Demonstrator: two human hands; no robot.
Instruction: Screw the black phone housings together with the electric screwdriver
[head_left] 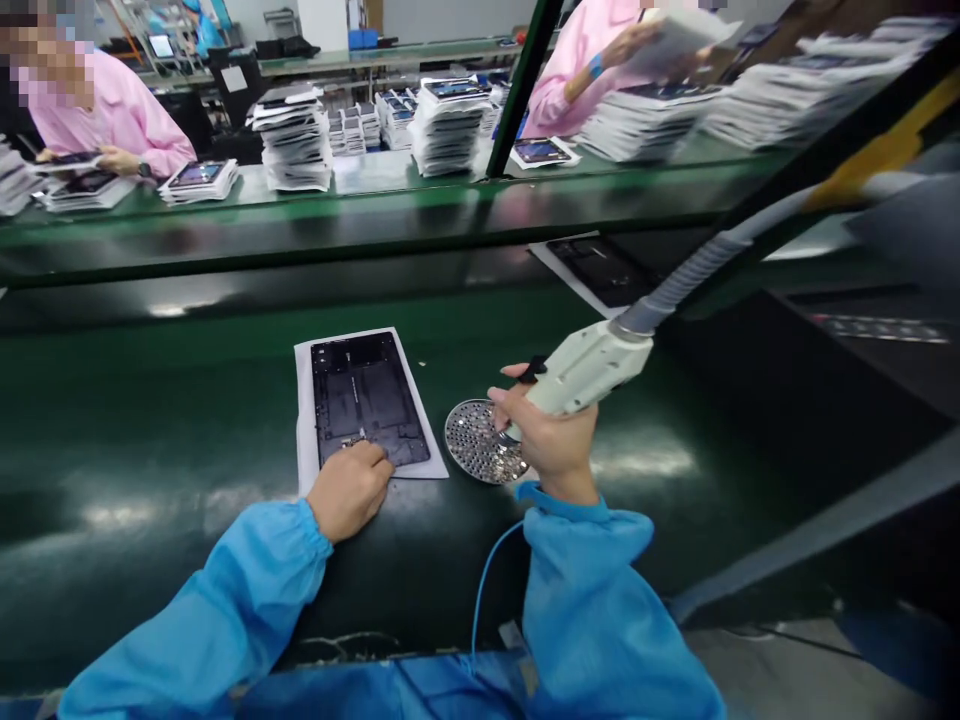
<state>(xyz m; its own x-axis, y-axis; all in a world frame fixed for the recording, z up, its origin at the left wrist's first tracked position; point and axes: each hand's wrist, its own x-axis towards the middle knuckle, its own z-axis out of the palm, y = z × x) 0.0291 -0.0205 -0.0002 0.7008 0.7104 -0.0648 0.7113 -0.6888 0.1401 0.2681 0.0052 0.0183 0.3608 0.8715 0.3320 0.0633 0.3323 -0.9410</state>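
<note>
A dark device frame lies on a white sheet on the green belt. My left hand rests on the frame's near edge, fingers curled down onto it. My right hand is wrapped round the grip of a pale electric screwdriver, whose grey hose rises to the upper right. The tool's tip points down at a round perforated metal screw dish just right of the sheet. Both arms wear blue sleeves.
A second dark frame on a white sheet lies farther along the belt. Beyond a green rail, stacks of trays cover another bench. People in pink coats work there. A dark post stands upright.
</note>
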